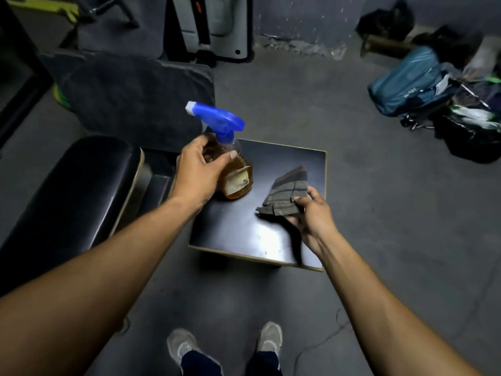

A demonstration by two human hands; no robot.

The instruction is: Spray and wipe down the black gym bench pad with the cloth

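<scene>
**Just picking up the spray bottle and cloth**

Nearest us, our two bare forearms reach forward and down. Our right hand (311, 213) pinches a folded, striped grey-brown cloth (287, 192), its corner lying on the glossy black bench pad (244, 229) under both hands. Our left hand (199, 172) curls around the shoulder of a clear spray bottle (230, 164) holding amber liquid, with a blue trigger head pointing up and left; its base seems to rest on the pad. We judge spraying has not begun: next, the left hand needs a trigger grip, nozzle aimed down. Left of that hand lies a rounded black cushion (76, 191).
</scene>
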